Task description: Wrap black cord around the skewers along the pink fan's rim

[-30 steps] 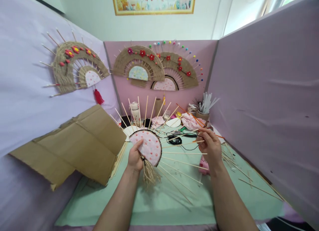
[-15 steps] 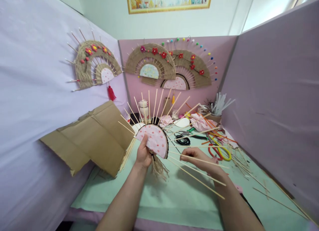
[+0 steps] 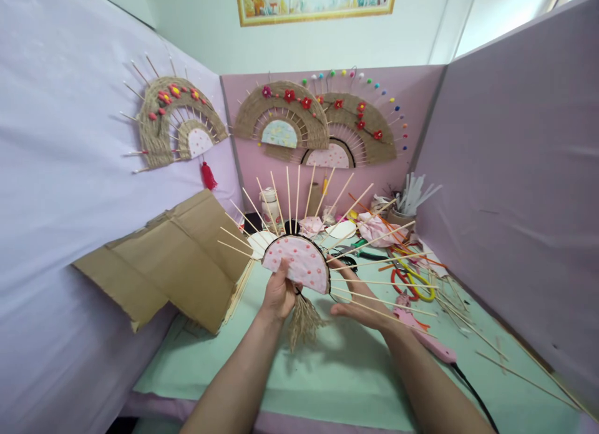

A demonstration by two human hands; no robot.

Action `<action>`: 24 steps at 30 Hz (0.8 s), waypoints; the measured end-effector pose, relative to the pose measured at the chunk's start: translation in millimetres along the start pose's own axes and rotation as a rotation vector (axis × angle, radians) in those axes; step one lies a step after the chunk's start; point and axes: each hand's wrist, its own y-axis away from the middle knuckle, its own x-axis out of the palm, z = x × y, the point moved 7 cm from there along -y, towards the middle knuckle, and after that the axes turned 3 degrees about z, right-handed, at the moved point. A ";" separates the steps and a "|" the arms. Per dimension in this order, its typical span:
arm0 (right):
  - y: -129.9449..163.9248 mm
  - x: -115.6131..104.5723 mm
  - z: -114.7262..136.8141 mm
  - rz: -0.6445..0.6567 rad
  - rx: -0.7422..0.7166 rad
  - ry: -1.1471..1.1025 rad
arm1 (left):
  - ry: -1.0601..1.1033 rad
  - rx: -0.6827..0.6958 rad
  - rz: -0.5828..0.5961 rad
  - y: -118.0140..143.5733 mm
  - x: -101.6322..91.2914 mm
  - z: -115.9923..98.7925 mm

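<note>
My left hand [image 3: 279, 293] is closed on the lower edge of a half-round craft fan [image 3: 299, 262], its thumb on the pink dotted front. The fan's curved rim is edged in black cord, and several thin wooden sticks [image 3: 298, 200] radiate from it. A frayed twine tassel [image 3: 302, 321] hangs from the flat side. My right hand [image 3: 358, 296] is at the fan's right edge, partly behind the sticks, with thumb and fingers apart. I see nothing held in it. A coil of black cord [image 3: 347, 262] lies behind that hand, partly covered.
A pink glue gun [image 3: 428, 339] lies right of my right arm. Behind it are yellow-and-red-handled scissors [image 3: 414, 284] and loose sticks [image 3: 472, 328]. Folded cardboard [image 3: 182, 259] leans at the left. Finished fans [image 3: 285, 97] hang on the panels. A white bottle [image 3: 269, 206] stands at the back.
The fan and my left hand have shifted slightly right and turned flatter. My right hand has opened from a pinch and come to the fan's edge. The glue gun is now more visible.
</note>
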 end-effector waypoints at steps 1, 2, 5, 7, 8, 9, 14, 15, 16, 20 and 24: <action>0.3 1.9 -0.9 -0.040 -0.019 -0.032 | -0.004 -0.005 0.000 0.8 0.8 1.9; 0.6 4.3 -2.0 -0.080 -0.032 -0.064 | -0.008 -0.009 0.002 1.7 1.8 4.0; 1.7 9.4 -6.6 -0.192 -0.005 -0.157 | -0.012 -0.019 0.022 4.6 5.6 9.3; 2.2 9.8 -7.7 -0.215 0.029 -0.211 | -0.022 -0.031 0.053 6.7 8.6 11.5; 2.4 9.0 -7.5 -0.211 0.042 -0.233 | -0.035 -0.044 0.079 7.9 10.6 12.3; 2.9 7.4 -6.9 -0.205 0.053 -0.252 | -0.059 -0.062 0.117 9.3 13.1 13.2; 7.4 -3.1 -4.8 -0.233 0.058 -0.335 | -0.245 -0.132 0.343 17.5 25.8 16.0; 7.7 -2.9 -5.1 -0.221 0.061 -0.362 | -0.264 -0.127 0.361 18.0 26.4 15.4; 7.6 -2.0 -5.5 -0.198 0.067 -0.392 | -0.273 -0.118 0.368 17.9 26.2 14.3; 7.4 -5.7 -8.0 -0.096 0.111 -0.451 | -0.260 -0.057 0.333 13.9 21.0 7.1; 12.8 -35.8 -15.3 -0.177 0.165 -0.291 | -0.228 0.003 0.281 9.8 15.8 -2.8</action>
